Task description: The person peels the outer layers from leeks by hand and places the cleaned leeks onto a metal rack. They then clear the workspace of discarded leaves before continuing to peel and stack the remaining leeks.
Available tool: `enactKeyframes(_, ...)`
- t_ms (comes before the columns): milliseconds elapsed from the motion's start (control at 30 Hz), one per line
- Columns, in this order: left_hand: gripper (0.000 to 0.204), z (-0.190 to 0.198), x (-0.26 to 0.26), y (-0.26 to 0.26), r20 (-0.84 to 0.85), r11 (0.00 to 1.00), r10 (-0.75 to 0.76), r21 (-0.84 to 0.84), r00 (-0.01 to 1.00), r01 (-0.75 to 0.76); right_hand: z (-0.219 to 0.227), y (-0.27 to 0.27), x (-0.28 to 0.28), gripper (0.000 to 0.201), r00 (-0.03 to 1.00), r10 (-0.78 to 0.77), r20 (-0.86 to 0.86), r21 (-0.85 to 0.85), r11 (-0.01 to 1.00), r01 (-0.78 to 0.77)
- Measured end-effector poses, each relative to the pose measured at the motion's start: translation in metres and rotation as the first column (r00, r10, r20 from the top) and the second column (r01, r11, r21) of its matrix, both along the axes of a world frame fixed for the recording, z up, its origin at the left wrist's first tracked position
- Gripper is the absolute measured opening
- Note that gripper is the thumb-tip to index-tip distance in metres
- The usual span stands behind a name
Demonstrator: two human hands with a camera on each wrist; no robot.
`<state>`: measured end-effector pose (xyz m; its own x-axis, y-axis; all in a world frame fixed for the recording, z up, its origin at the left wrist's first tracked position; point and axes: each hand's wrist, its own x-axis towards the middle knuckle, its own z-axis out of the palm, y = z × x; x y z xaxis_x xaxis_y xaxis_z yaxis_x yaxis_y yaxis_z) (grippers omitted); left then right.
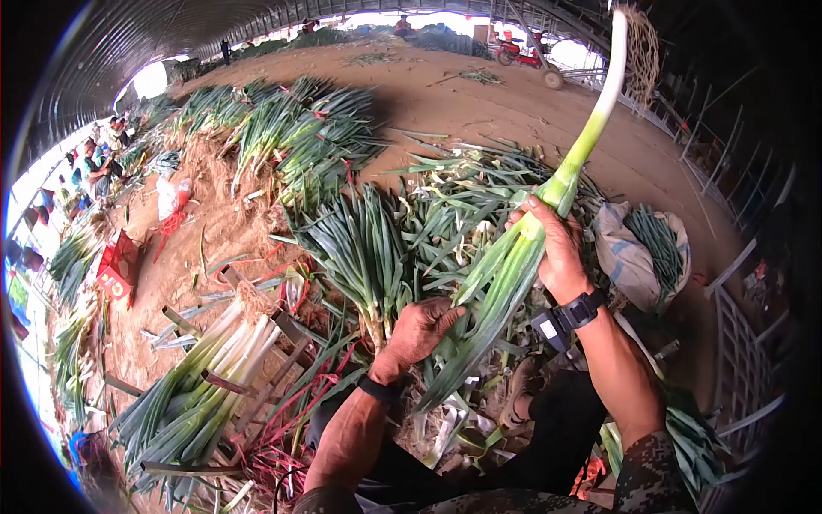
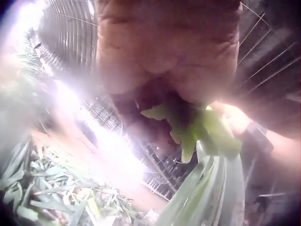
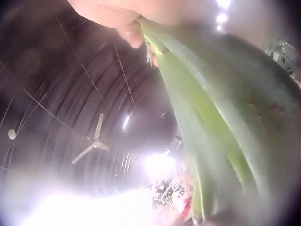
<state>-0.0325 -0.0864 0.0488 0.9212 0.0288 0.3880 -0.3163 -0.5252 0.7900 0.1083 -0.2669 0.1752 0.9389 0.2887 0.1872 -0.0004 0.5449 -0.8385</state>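
My right hand point(image 1: 556, 244) grips a long green onion point(image 1: 586, 141) where its leaves begin to fan out. Its white shank and stringy roots point(image 1: 640, 60) point up and away, while the green leaves point(image 3: 211, 108) hang down toward my lap. Beside those leaves is my left hand point(image 1: 419, 336), its fingers curled. In the left wrist view, a torn piece of green leaf point(image 2: 183, 125) sticks out from between its fingers. Below and left of the held onion lies a bundle of dark green onions point(image 1: 364, 248).
Cut leaves point(image 1: 462, 188) cover the ground ahead. At left, a wooden rack point(image 1: 282, 364) holds trimmed green onions point(image 1: 210, 377), near pink ties point(image 1: 295, 411). A white sack point(image 1: 621, 257) stands at right. Onion piles point(image 1: 317, 128), a red box point(image 1: 118, 267) and seated people point(image 1: 98, 158) are farther off.
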Motion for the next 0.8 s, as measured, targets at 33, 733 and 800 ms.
enactKeyframes(33,0.023,-0.002,0.0,0.001,0.011,1.0,-0.01,0.021,1.0,0.01,-0.001,-0.003,0.004,0.022,0.999,-0.002,-0.045,0.017,1.0,0.003)
enactKeyframes(733,0.058,-0.056,0.042,-0.011,-0.361,0.969,0.059,0.245,0.931,0.034,0.197,-0.311,0.036,0.025,0.573,-0.594,0.565,0.032,0.71,0.704)
enactKeyframes(800,0.051,-0.056,0.053,-0.028,-0.4,0.959,-0.001,0.258,0.916,0.114,0.232,-0.353,0.007,0.03,0.432,-0.551,0.714,-0.101,0.53,0.842)
